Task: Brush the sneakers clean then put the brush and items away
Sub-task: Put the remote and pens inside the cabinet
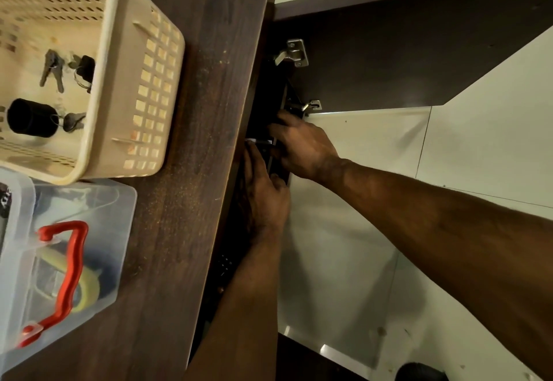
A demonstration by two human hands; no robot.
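The sneakers are not plainly in view from my seat; both hands reach into the dark cabinet opening under the wooden top (185,171), and whatever they handle sits in shadow there. A small white-edged object (258,141) shows between the hands at the cabinet's lip, but I cannot tell whether it is the brush, a shoe or something else.

My left hand (263,195) lies along the cabinet edge with its fingers pointing inward; the tips vanish into the dark, so I cannot tell how they curl or what they hold. My right hand (302,144) comes across from the open side, its fingers bent down into the gap, and again the grip itself is hidden.

The cabinet door (419,60) stands swung wide on its hinges (294,53), which I judge is what gives both arms room to work inside.

On the top, a beige basket (140,87) holds keys (52,69), and beside it sits a clear box with a red handle (70,264). I judge this is the putting-away stage.
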